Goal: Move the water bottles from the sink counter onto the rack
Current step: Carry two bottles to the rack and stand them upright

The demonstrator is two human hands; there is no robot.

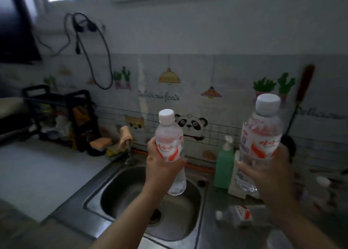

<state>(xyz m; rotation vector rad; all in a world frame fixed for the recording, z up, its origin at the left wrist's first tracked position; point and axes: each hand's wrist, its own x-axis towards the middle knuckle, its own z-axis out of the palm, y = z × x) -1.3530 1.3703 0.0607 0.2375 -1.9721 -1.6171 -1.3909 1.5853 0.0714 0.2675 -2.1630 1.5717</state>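
My left hand (160, 164) grips a clear water bottle (169, 141) with a white cap and red-and-white label, held upright above the steel sink (116, 192). My right hand (271, 173) grips a second, nearer water bottle (261, 135) of the same kind, upright over the counter to the right of the sink. A third bottle (235, 215) lies on its side on the steel counter, below my right hand. The black rack (62, 117) stands at the far left against the wall, holding blurred items.
A green soap dispenser (225, 166) stands right of the sink, by the wall. A tap (129, 151) with a cloth draped on it and sponges (100, 143) sit behind the sink. A white counter (37, 173) stretches left. Cables (88, 51) hang on the wall.
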